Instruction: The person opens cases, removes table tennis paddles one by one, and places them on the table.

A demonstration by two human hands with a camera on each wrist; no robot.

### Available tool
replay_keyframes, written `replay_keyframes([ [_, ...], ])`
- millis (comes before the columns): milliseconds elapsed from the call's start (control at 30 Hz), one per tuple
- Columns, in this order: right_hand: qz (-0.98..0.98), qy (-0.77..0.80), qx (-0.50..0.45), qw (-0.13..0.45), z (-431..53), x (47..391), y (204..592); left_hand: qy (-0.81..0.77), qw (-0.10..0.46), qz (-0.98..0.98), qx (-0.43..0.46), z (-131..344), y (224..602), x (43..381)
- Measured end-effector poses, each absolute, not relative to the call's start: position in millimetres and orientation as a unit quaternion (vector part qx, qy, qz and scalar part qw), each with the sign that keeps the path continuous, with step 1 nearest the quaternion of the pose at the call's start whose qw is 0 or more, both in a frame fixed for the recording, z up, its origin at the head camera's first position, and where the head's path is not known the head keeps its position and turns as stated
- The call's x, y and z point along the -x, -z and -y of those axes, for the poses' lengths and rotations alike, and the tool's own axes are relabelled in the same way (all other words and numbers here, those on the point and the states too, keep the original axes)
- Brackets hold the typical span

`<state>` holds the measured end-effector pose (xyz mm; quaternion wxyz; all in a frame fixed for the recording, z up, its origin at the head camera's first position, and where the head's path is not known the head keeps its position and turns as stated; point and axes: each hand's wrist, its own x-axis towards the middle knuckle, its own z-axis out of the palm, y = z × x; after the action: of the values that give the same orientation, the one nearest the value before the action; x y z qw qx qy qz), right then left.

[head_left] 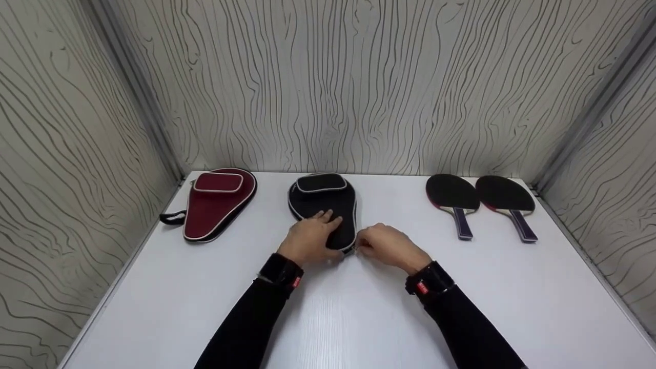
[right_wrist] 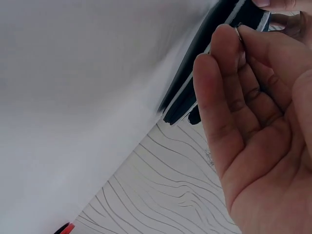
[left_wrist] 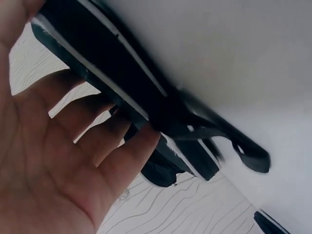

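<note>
A black table tennis paddle case (head_left: 313, 201) with white piping lies in the middle of the table, its small pocket at the far end. My left hand (head_left: 311, 237) rests on the lower part of it, fingers spread over the fabric and thumb at the narrow end. At the lower right edge, my right hand (head_left: 387, 245) pinches a small metal zipper pull (right_wrist: 239, 33) between thumb and forefinger. The left wrist view shows the case's side (left_wrist: 105, 53) and a black strap loop (left_wrist: 253, 158) beyond my fingers.
To the left lies a red paddle case (head_left: 212, 210) with a black wrist strap (head_left: 172, 218). Two paddles, one (head_left: 452, 192) beside the other (head_left: 505, 195), lie at the right with black faces up and handles toward me. Patterned walls (head_left: 328, 87) enclose the white table (head_left: 338, 323).
</note>
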<state>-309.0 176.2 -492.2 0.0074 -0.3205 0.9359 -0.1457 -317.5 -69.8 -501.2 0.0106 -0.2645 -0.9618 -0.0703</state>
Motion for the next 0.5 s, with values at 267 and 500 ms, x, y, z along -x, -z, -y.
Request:
replay_keyframes([
  [267,-0.942,0.141,0.304,-0.002,-188.1,313.4,487.5,0.032,0.005,0.961,0.276,70.7,494.0,312.9],
  [500,-0.955,0.128,0.266,-0.022,-201.0,319.2,485.3,0.019,0.003,0.956,0.291,66.7,489.4,310.9],
])
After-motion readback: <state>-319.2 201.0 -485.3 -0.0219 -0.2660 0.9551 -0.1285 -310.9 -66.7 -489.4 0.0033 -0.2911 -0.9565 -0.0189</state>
